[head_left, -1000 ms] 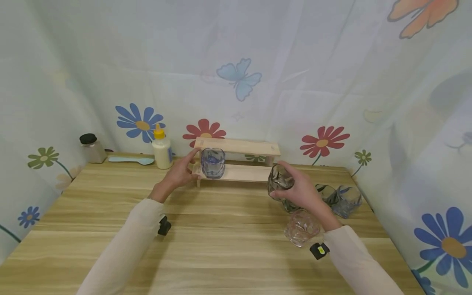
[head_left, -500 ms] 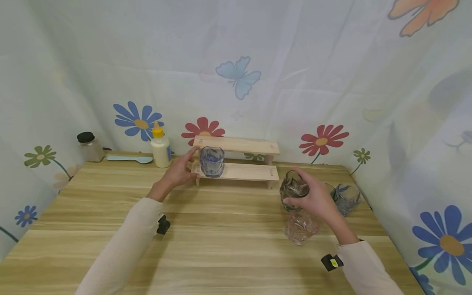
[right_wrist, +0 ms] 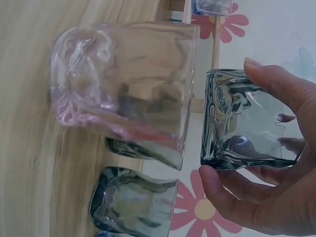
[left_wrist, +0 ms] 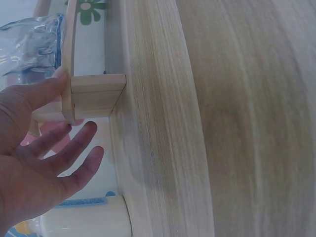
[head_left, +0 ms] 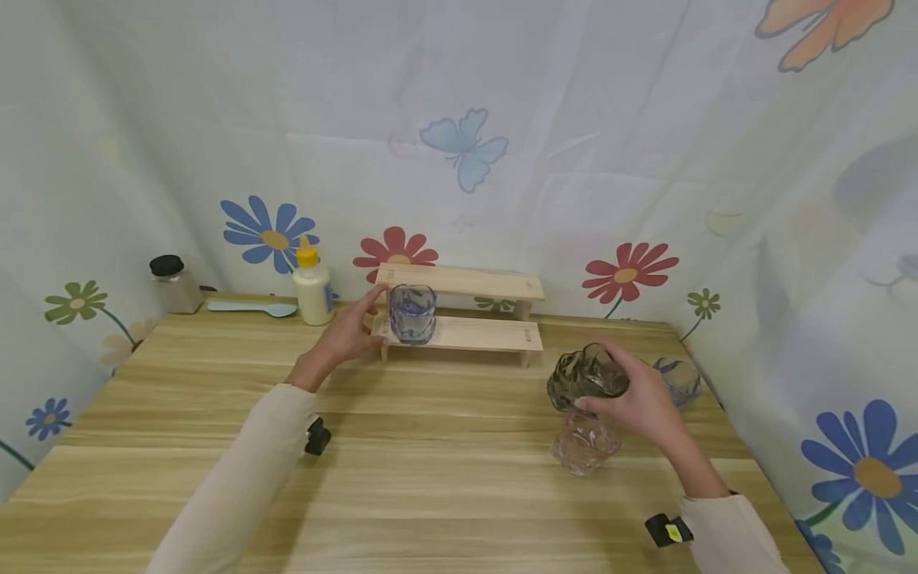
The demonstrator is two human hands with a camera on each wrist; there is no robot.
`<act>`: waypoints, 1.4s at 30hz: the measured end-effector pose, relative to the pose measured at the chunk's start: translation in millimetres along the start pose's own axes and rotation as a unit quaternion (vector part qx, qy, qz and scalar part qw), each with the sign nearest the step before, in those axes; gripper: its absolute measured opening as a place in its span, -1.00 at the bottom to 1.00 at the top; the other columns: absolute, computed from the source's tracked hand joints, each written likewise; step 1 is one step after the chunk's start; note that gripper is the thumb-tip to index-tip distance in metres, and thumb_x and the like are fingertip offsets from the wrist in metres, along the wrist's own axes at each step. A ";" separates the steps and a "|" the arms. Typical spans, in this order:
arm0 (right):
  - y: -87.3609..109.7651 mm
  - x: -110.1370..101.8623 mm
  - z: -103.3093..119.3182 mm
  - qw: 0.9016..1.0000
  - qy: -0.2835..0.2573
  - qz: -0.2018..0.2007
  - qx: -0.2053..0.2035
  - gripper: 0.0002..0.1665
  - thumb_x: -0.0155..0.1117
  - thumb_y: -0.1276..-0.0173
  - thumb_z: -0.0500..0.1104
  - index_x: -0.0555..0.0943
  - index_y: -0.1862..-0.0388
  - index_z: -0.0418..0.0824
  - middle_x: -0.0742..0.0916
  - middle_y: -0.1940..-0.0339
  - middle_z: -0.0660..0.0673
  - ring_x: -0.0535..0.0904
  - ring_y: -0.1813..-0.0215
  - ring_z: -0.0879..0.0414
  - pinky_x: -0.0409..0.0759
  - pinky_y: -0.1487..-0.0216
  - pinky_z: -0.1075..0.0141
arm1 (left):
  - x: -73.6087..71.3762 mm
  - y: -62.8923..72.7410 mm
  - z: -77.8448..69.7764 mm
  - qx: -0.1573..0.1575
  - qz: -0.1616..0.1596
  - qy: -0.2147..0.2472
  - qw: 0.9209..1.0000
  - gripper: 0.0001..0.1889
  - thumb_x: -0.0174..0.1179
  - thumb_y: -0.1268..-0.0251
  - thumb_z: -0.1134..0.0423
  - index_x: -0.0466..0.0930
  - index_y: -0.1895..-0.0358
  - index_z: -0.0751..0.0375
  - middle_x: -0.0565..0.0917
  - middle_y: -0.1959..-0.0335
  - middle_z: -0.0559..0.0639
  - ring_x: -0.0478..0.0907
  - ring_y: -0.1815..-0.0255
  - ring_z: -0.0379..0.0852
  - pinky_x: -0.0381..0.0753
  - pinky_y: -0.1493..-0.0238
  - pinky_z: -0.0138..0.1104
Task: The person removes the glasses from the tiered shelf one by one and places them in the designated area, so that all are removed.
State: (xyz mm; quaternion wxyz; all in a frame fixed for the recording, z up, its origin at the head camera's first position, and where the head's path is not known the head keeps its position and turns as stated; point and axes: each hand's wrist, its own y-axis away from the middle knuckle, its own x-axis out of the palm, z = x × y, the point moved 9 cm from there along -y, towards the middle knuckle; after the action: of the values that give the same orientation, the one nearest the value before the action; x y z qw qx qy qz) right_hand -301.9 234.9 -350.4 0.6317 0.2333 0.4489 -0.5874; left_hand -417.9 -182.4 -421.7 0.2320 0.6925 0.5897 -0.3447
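Observation:
My right hand [head_left: 641,402] grips a grey glass tumbler [right_wrist: 247,123] by its sides, thumb on one side and fingers on the other. It is raised off the table, upright. A second grey tumbler [head_left: 565,381] stands just left of it, and a pink tumbler [head_left: 584,446] is nearer me. In the right wrist view, another grey tumbler [right_wrist: 133,202] stands beyond the pink one. My left hand [head_left: 347,331] holds the left end of a two-step wooden rack [head_left: 473,335], the thumb on its lower plank. A bluish tumbler [head_left: 413,315] sits on that plank beside the thumb.
A blue-tinted tumbler [head_left: 677,381] stands at the right, partly behind my right hand. Along the back left are a yellow-capped bottle [head_left: 313,295], a pale blue spoon [head_left: 254,308] and a black-lidded jar [head_left: 175,287]. A flowered curtain [head_left: 459,215] encloses the back and sides.
My right hand has carried the grey tumbler rightward and toward me, away from the rack's right end, past the second grey tumbler. The left hand stays at the rack.

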 end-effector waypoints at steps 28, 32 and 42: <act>42.5 -22.7 -42.6 0.997 -0.029 0.016 0.065 0.20 0.62 -0.06 0.04 0.17 -0.59 -0.16 0.37 -0.46 -0.53 0.32 -0.37 -0.54 0.45 -0.11 -0.40 | -1.1 0.2 -2.6 0.010 -0.005 -0.006 1.000 0.03 0.43 -0.16 0.35 -0.06 -0.61 -0.03 0.45 -0.27 0.47 0.67 0.10 0.29 0.66 0.01 0.06; 47.5 -24.5 -49.5 0.997 -0.016 0.022 0.078 0.22 0.62 -0.04 0.10 0.18 -0.58 -0.17 0.38 -0.45 -0.54 0.32 -0.36 -0.55 0.45 -0.10 -0.40 | -2.0 -0.2 -2.3 0.014 -0.006 -0.005 1.000 0.03 0.43 -0.15 0.36 -0.06 -0.61 -0.01 0.45 -0.27 0.48 0.67 0.11 0.29 0.66 0.02 0.07; 57.3 -18.1 -64.6 0.996 0.012 0.024 0.089 0.23 0.63 0.00 0.15 0.21 -0.54 -0.24 0.47 -0.31 -0.62 0.53 -0.13 -0.55 0.61 0.12 -0.22 | -1.3 0.5 -2.1 0.016 -0.007 -0.005 1.000 0.03 0.43 -0.14 0.36 -0.05 -0.61 0.00 0.45 -0.26 0.50 0.68 0.15 0.26 0.66 0.04 0.05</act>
State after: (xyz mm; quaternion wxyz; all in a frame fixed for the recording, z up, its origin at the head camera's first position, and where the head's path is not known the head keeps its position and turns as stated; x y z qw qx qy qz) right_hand -264.6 309.1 -380.1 0.6168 0.3068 0.3967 -0.6067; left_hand -417.0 -181.9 -419.3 0.2213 0.6904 0.5879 -0.3590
